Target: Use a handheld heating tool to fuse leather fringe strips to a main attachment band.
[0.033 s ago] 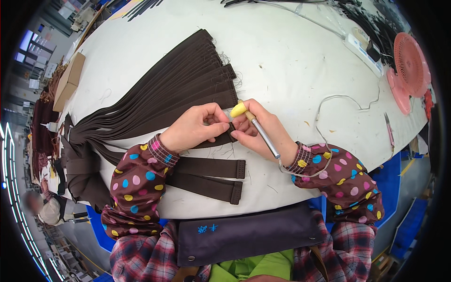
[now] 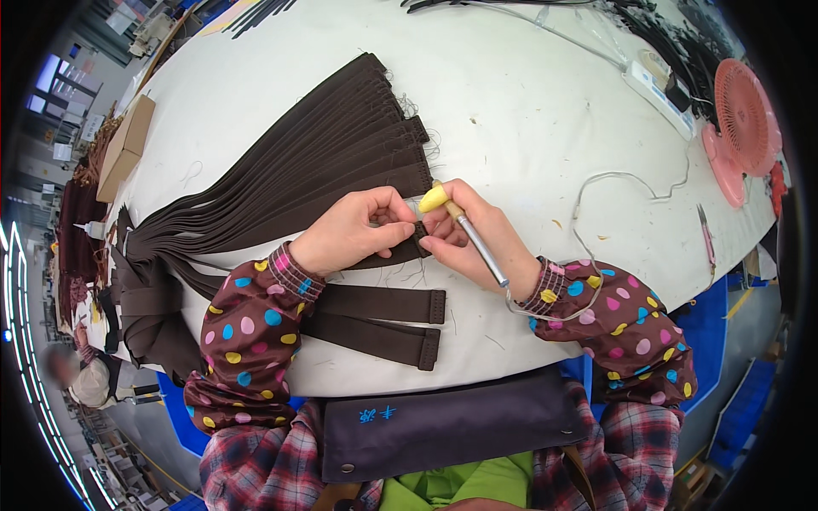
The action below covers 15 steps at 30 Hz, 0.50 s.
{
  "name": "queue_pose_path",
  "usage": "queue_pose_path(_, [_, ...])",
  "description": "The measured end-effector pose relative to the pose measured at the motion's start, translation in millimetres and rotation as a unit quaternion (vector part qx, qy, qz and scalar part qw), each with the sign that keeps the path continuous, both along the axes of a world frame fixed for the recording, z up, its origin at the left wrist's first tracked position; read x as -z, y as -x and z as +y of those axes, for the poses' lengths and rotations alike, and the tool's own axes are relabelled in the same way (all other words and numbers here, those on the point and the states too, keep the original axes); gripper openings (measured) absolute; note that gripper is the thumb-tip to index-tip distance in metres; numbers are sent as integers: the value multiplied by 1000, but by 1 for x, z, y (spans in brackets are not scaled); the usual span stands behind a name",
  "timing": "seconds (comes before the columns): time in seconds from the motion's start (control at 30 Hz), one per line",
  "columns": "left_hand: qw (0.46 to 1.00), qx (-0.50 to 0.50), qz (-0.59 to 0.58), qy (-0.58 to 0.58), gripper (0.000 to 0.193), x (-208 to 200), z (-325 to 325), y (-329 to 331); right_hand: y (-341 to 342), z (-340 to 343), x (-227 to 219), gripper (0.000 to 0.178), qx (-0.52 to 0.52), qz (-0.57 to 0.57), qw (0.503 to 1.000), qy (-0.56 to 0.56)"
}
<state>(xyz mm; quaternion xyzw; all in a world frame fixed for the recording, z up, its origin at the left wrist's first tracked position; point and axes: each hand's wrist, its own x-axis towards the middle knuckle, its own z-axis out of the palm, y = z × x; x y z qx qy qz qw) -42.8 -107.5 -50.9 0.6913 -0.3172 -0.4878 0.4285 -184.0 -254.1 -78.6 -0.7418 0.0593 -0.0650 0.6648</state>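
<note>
My left hand (image 2: 351, 228) is closed at the end of a dark brown fabric strap (image 2: 358, 258), thumb and forefinger pinched together. Facing it, my right hand (image 2: 481, 234) grips a silver pen-shaped tool (image 2: 483, 249) with a thin cable (image 2: 574, 218) trailing from its rear end. A yellow cover (image 2: 433, 199) shows near the right forefinger's tip. The right thumb and fingertips also touch the strap's stitched end. My fingers partly hide the tool's working tip. Many similar straps (image 2: 315, 136) fan out beyond my hands, with loose threads at their ends.
Two separate straps (image 2: 383, 304) lie nearer me, beside a gathered heap (image 2: 158, 315) at the left. A power strip (image 2: 660, 98), a pink fan (image 2: 743, 119) and small snips (image 2: 706, 237) sit on the right of the white table (image 2: 520, 111). Another person (image 2: 89, 381) is far left.
</note>
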Motion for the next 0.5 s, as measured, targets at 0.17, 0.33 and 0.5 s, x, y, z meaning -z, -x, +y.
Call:
queue_pose_path(0.17, [999, 8, 32, 6, 12, -1, 0, -2, 0, 1, 2, 32, 1, 3, 1000, -21])
queue_pose_path(0.33, [999, -30, 28, 14, 13, -3, 1, 0, -1, -2, 4, 35, 6, -6, 1000, -6])
queue_pose_path(0.5, [950, -64, -282, 120, 17, -6, 5, 21, -3, -6, 3, 39, 19, -4, 1000, 1])
